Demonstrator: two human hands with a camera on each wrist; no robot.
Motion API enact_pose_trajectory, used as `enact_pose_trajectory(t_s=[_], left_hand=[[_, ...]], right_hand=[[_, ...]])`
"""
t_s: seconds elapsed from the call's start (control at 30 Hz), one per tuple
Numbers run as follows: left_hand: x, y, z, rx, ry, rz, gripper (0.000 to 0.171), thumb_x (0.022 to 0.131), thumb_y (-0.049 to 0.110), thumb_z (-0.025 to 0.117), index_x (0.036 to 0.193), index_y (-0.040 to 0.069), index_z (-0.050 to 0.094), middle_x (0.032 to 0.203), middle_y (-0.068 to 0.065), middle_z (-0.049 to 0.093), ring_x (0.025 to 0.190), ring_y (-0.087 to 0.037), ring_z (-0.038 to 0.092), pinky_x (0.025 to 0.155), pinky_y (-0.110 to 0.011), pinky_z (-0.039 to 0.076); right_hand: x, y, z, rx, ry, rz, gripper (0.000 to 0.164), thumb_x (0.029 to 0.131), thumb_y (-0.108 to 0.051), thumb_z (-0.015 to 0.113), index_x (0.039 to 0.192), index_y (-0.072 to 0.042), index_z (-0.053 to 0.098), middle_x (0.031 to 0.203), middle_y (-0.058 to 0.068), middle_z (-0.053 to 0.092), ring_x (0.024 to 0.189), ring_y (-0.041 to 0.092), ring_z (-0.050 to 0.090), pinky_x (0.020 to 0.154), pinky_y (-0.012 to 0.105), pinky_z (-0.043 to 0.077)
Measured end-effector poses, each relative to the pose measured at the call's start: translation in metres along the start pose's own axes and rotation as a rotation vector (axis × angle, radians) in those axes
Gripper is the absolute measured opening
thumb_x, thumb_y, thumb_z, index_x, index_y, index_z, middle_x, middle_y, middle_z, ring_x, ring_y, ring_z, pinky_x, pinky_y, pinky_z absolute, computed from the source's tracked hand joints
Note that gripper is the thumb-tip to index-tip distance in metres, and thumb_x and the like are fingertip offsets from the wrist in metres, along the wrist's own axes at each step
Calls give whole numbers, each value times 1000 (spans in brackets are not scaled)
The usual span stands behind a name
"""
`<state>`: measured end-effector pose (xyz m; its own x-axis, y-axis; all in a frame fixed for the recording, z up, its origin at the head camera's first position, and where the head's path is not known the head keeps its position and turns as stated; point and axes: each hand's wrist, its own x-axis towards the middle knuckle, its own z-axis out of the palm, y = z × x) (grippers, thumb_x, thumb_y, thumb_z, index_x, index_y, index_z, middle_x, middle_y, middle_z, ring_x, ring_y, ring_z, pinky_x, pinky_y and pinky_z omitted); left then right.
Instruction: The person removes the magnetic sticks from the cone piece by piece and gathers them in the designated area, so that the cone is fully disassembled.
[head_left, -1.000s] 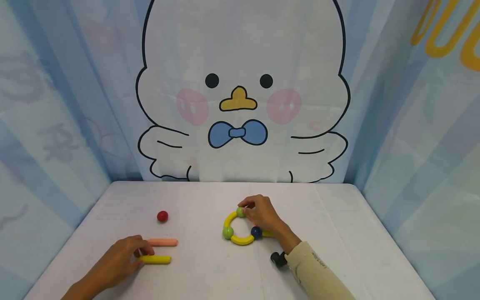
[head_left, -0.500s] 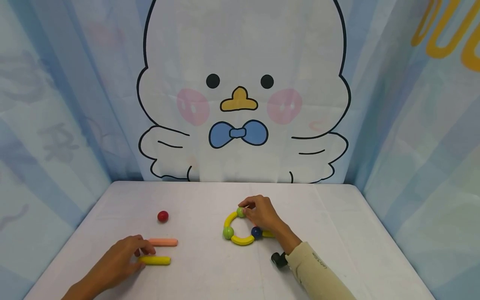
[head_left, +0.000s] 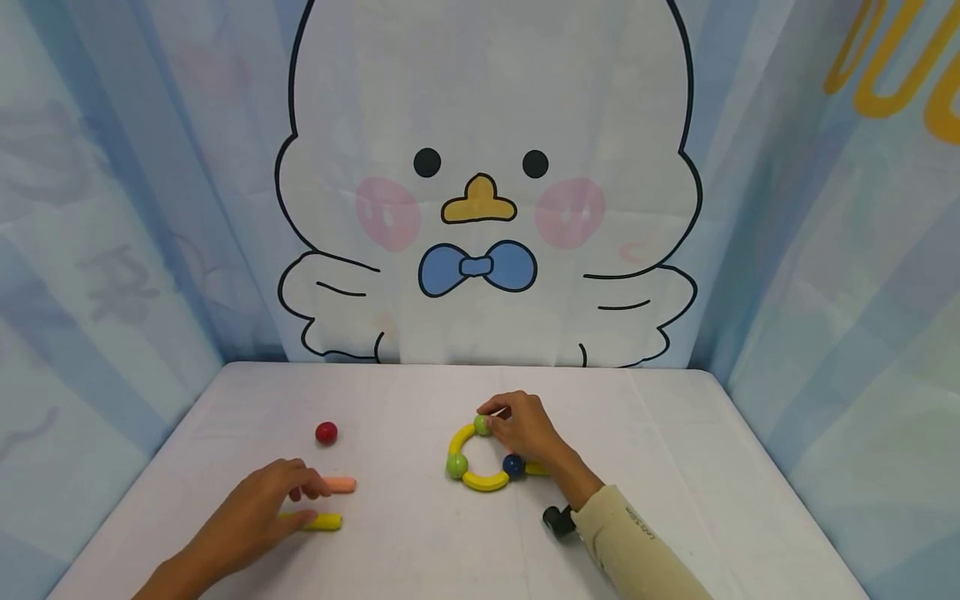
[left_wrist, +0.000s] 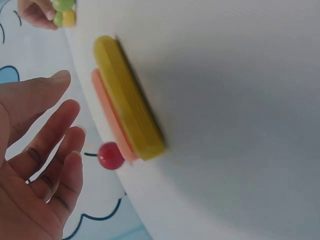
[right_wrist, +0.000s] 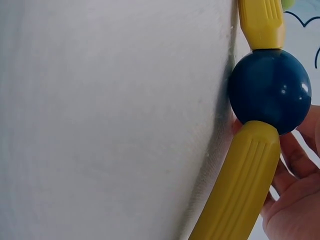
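Note:
My right hand (head_left: 525, 425) pinches a green ball (head_left: 482, 425) at the far side of a ring of toy pieces. Curved yellow rods (head_left: 485, 482), a second green ball (head_left: 457, 466) and a dark blue ball (right_wrist: 270, 92) make up the ring; its right side is partly behind the hand. Another yellow rod (right_wrist: 240, 185) extends from the blue ball. My left hand (head_left: 251, 508), fingers spread and holding nothing, hovers over a straight yellow rod (left_wrist: 130, 100) and an orange rod (left_wrist: 112, 117). The two rods lie apart on the table, partly covered by that hand in the head view.
A red ball (head_left: 326, 433) lies on the white table (head_left: 420, 550), beyond the orange rod. Beside the right sleeve (head_left: 633, 537) sits a small black device (head_left: 557, 521). Printed curtains (head_left: 480, 100) stand behind and at both sides.
The left hand has lifted off the yellow rod, moved slightly right and away from me, and its thumb and fingers have parted. The right hand and the ring have stayed in place.

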<state>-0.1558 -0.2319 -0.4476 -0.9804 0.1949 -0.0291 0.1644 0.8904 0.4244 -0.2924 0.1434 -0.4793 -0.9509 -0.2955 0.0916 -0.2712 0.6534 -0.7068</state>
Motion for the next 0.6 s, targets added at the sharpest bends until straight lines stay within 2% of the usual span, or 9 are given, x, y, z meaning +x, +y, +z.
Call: enact_pose_trajectory(t_s=[0.13,0.4,0.6], left_hand=[[2,14,-1,-2,35,24,30,81,18,93,104,27,76,95,12,69,88,-9,59,81,-29,59],[5,38,-1,-49,109,153,26,84,15,91,103,26,78,96,12,67,87,-6,62,82,-25,61],[13,55,5,-54,126,204,25,85,13,89,104,25,79,98,11,71,90,-9,65,86,-30,63]], right_hand=[[0,-1,0,-16,0,8,18,102,-12,72,115,-19,81,112,-4,77,101,14,68,93,38,59],[-4,1,-3,-22,12,-9,21,102,-16,72,122,-17,79,118,-3,77,103,15,68,94,39,59],[-9,0,-7,-30,44,8,24,103,-22,73,126,-19,77,119,-4,76,104,15,69,95,40,59]])
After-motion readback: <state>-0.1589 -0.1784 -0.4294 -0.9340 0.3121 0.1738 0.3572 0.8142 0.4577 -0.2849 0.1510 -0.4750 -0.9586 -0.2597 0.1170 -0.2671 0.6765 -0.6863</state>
